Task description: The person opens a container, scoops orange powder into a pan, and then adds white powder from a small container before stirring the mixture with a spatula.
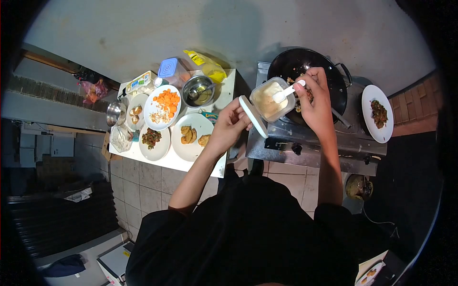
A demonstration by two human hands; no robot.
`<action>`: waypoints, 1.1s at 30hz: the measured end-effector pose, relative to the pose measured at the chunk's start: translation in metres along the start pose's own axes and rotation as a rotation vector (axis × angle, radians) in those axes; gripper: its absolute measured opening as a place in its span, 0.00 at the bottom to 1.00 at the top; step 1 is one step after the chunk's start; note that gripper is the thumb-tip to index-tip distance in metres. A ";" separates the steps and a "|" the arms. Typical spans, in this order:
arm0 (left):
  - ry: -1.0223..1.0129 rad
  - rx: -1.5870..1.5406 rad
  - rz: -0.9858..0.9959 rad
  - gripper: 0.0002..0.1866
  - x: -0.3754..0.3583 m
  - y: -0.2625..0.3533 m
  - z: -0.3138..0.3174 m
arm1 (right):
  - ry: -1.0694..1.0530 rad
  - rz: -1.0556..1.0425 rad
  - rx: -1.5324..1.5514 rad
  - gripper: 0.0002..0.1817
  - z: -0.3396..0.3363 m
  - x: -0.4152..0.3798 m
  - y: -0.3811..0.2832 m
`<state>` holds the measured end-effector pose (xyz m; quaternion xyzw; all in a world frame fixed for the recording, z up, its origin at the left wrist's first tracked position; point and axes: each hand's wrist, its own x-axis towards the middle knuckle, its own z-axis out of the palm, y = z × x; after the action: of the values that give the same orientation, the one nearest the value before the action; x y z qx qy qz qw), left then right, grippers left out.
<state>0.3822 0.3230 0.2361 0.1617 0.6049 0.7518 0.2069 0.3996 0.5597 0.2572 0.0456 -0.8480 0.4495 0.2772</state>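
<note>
My left hand point(230, 125) is closed on the white lid point(253, 117) of a clear plastic container point(257, 98). The lid stands tipped up along the container's left side. Pale powder point(272, 110) lies inside the container. My right hand point(316, 97) pinches the handle of a small white spoon point(287, 92), whose bowl overlaps the powder. Behind the container and my right hand sits a black wok point(329, 66) on the stove point(315, 151), with chopped food partly hidden in it. A metal utensil handle point(341, 119) sticks out over the wok's near rim.
On the white table point(210, 161) at left are a plate of chopped carrots point(164, 102), a metal bowl point(198, 90), plates of food, a blue-lidded container point(169, 68) and a yellow packet point(207, 66). A white plate with chopped food point(379, 114) stands right of the wok.
</note>
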 end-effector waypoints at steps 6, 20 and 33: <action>0.001 0.031 -0.020 0.08 -0.001 0.000 -0.003 | -0.002 0.118 0.080 0.08 0.001 -0.001 0.018; 0.132 0.077 -0.066 0.06 -0.012 -0.009 -0.024 | 0.282 -0.073 -0.459 0.07 -0.032 0.007 0.120; 0.158 0.059 -0.084 0.10 -0.024 -0.007 -0.044 | 0.231 -0.088 -0.057 0.08 -0.013 0.003 -0.011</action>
<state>0.3822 0.2748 0.2202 0.0825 0.6474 0.7347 0.1850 0.4063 0.5639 0.2720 0.0227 -0.8201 0.4147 0.3936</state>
